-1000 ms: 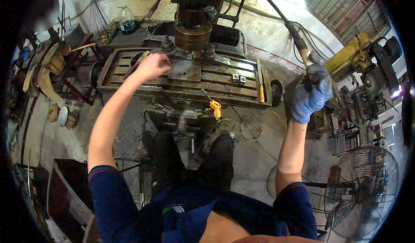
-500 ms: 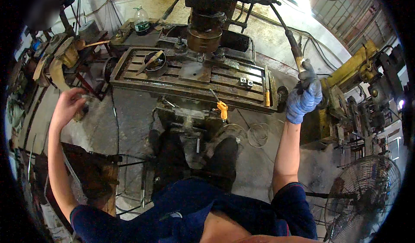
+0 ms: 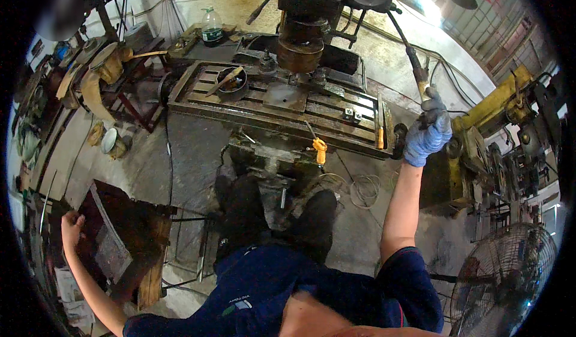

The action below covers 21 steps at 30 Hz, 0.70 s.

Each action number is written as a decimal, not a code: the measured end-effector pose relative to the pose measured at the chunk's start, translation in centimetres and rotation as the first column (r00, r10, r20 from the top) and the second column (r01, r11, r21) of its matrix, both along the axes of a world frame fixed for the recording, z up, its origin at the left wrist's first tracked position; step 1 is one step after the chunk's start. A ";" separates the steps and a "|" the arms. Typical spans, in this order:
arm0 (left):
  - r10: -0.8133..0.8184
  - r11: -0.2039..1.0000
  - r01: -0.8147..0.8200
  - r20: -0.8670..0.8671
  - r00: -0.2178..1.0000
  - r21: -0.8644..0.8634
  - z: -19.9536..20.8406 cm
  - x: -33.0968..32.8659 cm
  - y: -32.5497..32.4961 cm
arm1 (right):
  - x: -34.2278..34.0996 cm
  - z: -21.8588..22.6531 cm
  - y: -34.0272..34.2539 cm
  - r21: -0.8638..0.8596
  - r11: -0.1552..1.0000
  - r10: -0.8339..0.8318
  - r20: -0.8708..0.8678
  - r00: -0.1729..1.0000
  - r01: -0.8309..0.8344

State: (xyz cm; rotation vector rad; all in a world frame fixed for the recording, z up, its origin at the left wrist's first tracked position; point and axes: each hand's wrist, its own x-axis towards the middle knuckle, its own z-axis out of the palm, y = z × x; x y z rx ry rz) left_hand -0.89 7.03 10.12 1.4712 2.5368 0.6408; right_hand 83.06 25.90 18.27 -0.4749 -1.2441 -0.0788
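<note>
My right hand [image 3: 427,134], in a blue-grey work glove, is closed around the lower end of a long dark lever [image 3: 415,62] at the right of a milling machine [image 3: 303,31]. Low on the left, my bare left hand [image 3: 72,229] is loosely curled beside a dark open metal box [image 3: 111,241]; nothing shows in its fingers. Between my arms lies the slotted machine table [image 3: 240,106]. A round bowl [image 3: 231,80] with a brush across it stands there, with two small metal blocks [image 3: 352,115] farther right. A yellow air gun [image 3: 320,151] hangs at the table's front edge.
A clear plastic bottle [image 3: 211,28] stands behind the table's left end. At the lower right is a caged fan [image 3: 507,277]. A yellow machine [image 3: 498,103] stands at the right, and a thin hose [image 3: 363,192] coils on the floor. Several dusty machines line the left.
My left hand has swung down and back toward the metal box, its fingers curling in. My right hand keeps its grip on the lever. The whole view has shifted slightly.
</note>
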 end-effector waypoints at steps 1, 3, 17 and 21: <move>-0.021 0.999 0.017 -0.126 0.992 -0.032 0.0 0.2 -0.4 | 0.0 0.5 -0.1 0.002 1.000 0.011 0.015 1.000 -0.011; 0.218 0.947 -0.190 0.083 0.972 -0.261 1.1 4.3 -1.7 | -0.1 1.1 -0.6 -0.010 1.000 -0.007 0.036 0.999 0.008; 0.311 0.776 -0.191 0.101 0.945 -0.601 -8.0 -0.9 -14.0 | 0.2 3.4 -0.8 -0.097 0.985 -0.145 -0.005 0.989 0.144; 0.355 0.696 -0.167 0.132 0.926 -0.699 -9.4 -0.8 -17.7 | 0.6 4.3 -0.3 -0.026 1.000 0.009 0.031 0.999 -0.008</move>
